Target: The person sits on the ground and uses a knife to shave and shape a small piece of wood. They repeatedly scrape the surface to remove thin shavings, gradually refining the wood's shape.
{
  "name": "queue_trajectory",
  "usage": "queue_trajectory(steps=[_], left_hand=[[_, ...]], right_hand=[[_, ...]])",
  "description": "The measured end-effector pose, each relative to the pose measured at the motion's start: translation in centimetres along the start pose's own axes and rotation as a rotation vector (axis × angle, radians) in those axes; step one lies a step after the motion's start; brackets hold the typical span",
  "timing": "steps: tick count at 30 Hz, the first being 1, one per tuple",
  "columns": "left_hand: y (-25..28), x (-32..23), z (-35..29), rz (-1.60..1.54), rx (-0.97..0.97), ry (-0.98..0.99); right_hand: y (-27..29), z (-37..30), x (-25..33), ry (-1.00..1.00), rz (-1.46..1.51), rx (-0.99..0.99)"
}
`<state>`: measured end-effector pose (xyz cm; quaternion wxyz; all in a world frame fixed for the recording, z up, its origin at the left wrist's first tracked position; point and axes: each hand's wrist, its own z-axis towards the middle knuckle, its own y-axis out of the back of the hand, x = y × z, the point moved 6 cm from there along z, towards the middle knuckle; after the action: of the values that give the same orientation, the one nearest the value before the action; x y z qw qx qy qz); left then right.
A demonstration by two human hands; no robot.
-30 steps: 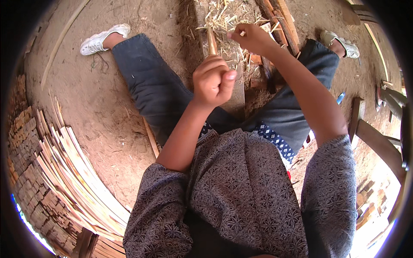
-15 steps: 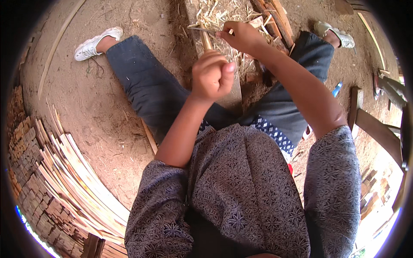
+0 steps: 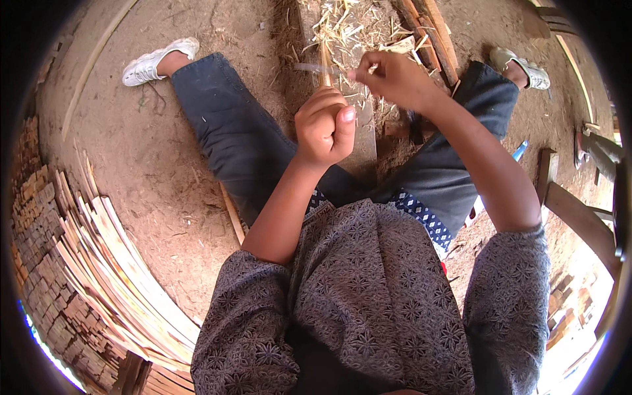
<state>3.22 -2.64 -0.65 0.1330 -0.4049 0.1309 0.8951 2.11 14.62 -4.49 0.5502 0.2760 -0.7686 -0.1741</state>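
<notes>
My left hand (image 3: pixel 325 127) is closed in a fist round the near end of a thin wooden stick (image 3: pixel 324 58), which points away from me over a plank. My right hand (image 3: pixel 397 80) grips a knife by its handle, mostly hidden in the fingers. The knife's blade (image 3: pixel 316 68), smeared by motion, lies across the stick just beyond my left fist. Pale curled shavings (image 3: pixel 342 29) cover the far part of the plank (image 3: pixel 359 155) between my legs.
Reddish-brown wood pieces (image 3: pixel 431 33) lie right of the plank. At the left stand long split wooden strips (image 3: pixel 125 263) beside a stack of small wood blocks (image 3: pixel 49 263). Dark timber framing (image 3: pixel 579 210) and a blue object (image 3: pixel 520 150) are at the right.
My right hand and the knife have come nearer to me and a little to the right. My left fist keeps hold of the stick. The whole view has shifted slightly.
</notes>
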Motion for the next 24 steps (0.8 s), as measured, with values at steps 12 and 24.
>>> queue_trajectory(steps=[12,24], left_hand=[[0.4,0.6,0.1,0.006,-0.089,0.045],[0.6,0.5,1.5,0.039,-0.058,0.03]], right_hand=[[-0.9,1.4,0.3,0.098,-0.044,-0.032],[0.8,7.0,-7.3,-0.242,-0.328,-0.207]])
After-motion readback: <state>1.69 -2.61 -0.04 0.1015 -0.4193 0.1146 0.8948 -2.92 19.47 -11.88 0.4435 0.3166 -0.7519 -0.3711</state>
